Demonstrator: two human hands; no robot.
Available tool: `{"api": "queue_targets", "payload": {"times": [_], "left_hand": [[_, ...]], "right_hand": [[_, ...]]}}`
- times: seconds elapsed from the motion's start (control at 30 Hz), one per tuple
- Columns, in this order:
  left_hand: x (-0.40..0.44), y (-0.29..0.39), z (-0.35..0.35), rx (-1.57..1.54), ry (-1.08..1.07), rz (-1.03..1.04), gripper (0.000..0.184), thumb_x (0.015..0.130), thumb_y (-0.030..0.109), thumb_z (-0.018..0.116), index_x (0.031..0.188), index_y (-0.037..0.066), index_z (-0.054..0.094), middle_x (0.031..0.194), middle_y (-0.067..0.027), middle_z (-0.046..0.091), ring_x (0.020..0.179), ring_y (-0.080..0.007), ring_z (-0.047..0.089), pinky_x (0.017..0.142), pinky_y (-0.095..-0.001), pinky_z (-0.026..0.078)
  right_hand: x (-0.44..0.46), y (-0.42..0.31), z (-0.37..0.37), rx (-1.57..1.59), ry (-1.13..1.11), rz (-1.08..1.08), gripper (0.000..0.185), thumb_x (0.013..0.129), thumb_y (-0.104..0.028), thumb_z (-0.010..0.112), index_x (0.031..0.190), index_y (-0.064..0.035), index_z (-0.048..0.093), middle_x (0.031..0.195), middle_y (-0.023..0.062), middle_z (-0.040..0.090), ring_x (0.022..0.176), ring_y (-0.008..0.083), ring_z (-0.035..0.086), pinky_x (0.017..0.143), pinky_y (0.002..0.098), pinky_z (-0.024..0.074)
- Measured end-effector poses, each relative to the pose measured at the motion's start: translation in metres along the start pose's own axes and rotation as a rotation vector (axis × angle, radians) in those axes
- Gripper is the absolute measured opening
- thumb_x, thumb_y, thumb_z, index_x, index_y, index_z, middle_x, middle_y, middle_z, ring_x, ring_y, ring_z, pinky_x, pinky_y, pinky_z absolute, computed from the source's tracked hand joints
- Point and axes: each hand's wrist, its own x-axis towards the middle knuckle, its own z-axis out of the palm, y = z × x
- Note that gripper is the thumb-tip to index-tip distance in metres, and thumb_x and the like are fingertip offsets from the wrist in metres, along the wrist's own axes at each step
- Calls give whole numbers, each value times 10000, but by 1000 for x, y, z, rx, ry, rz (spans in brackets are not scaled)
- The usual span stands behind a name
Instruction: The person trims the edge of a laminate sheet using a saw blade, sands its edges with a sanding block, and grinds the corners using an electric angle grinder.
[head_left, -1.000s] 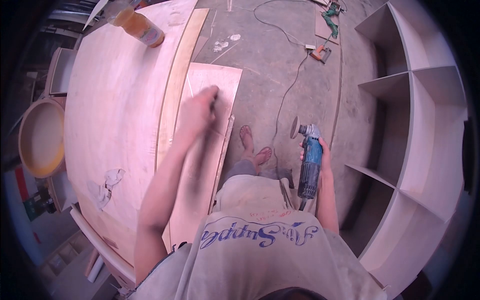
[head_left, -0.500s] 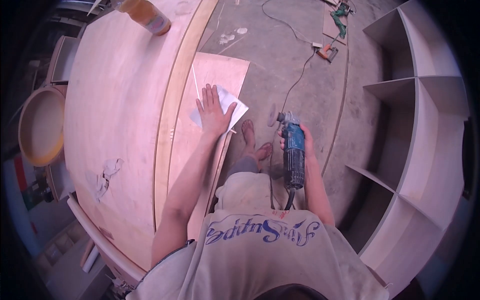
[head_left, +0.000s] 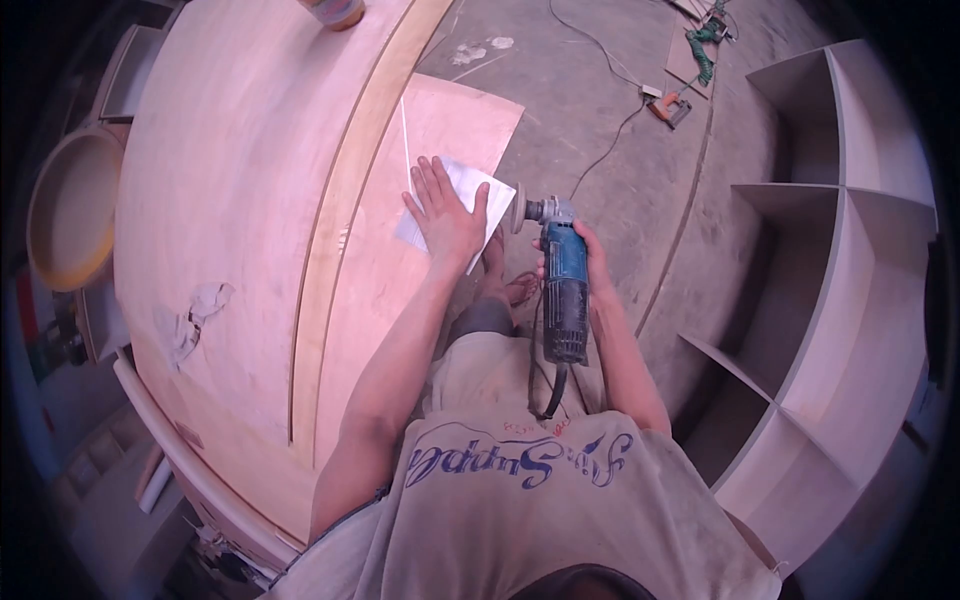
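My left hand (head_left: 452,218) lies flat with fingers spread on a whitish rectangular sheet (head_left: 488,194), which rests on a pinkish wooden panel (head_left: 452,115). The sheet's right corner juts past the panel's edge. My right hand (head_left: 592,250) is wrapped round the body of a blue and black angle grinder (head_left: 567,285). Its disc (head_left: 518,208) faces left, very near that corner; whether they touch I cannot tell. The grinder's cord hangs down in front of my shirt.
A large wooden board (head_left: 235,140) lies to the left, bearing crumpled paper (head_left: 205,310) and a bottle (head_left: 338,10). Pale shelving (head_left: 850,290) stands on the right. On the floor ahead are an orange power tool (head_left: 668,107), a green coiled hose (head_left: 704,55) and cords.
The grinder has moved left and up, bringing its disc close to the sheet. My left hand and the sheet sit slightly farther right, and the view has shifted a little.
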Motion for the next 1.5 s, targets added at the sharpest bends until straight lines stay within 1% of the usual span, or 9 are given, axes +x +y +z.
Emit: {"api": "queue_targets", "payload": {"times": [0.07,0.27,0.5,0.67,0.77,0.97,1.07,1.3,1.5], "left_hand": [[0,-2,-2,-19,-7,36,901,963,558,498,1572,-12,159,1643,-217,152,1534,-361,99,1216,-567,56],[4,-6,0,-26,-6,112,896,962,542,509,1573,-11,157,1642,-215,162,1531,-368,110,1218,-560,64],[13,-12,-5,-66,-34,226,878,964,516,520,1570,-13,166,1636,-221,171,1526,-372,132,1222,-541,89],[15,-13,-6,-59,-56,263,854,971,496,515,1567,-14,177,1635,-217,181,1524,-372,142,1222,-533,112],[20,-18,-8,-62,-81,310,847,974,494,510,1565,-17,182,1633,-216,188,1524,-373,146,1222,-531,121],[30,-26,-9,-78,-106,420,845,971,509,501,1561,-16,201,1630,-214,198,1521,-366,159,1225,-522,125],[35,-29,-12,-83,-139,472,840,970,516,496,1560,-10,212,1630,-210,200,1521,-358,163,1227,-515,129],[41,-30,-18,-69,-177,549,802,984,492,479,1566,11,210,1633,-186,209,1519,-342,176,1234,-490,138],[54,-37,-20,-99,-245,702,755,992,456,474,1566,32,228,1627,-177,231,1513,-345,195,1229,-494,162]], "right_hand": [[-2,-3,-7,-23,-4,28,620,943,-542,528,1213,15,547,1028,189,677,700,251,707,636,358,619],[-3,-7,-7,-91,-3,-29,609,945,-536,528,1211,12,548,1025,191,679,697,252,704,630,357,625],[-7,-10,-4,-111,5,-21,613,950,-525,530,1205,33,547,1024,191,682,693,239,704,634,351,626],[-7,-13,-3,-107,2,-14,630,945,-523,543,1219,44,542,1029,193,683,695,238,704,635,355,627],[-5,-18,-8,-122,8,27,620,945,-510,556,1287,4,502,1007,190,675,713,266,711,645,374,628],[-11,-25,-6,-161,-1,45,625,944,-483,577,1321,4,467,1029,211,656,710,267,705,631,378,628],[-11,-25,-6,-233,24,32,634,941,-521,550,1256,28,535,1050,208,679,725,256,699,645,364,622],[-8,-32,-4,-284,20,45,625,939,-516,553,1265,16,531,1053,209,678,722,253,697,635,363,619],[-5,-41,-1,-356,-19,67,618,937,-509,560,1276,6,519,1047,201,673,705,245,691,623,360,615]]}}
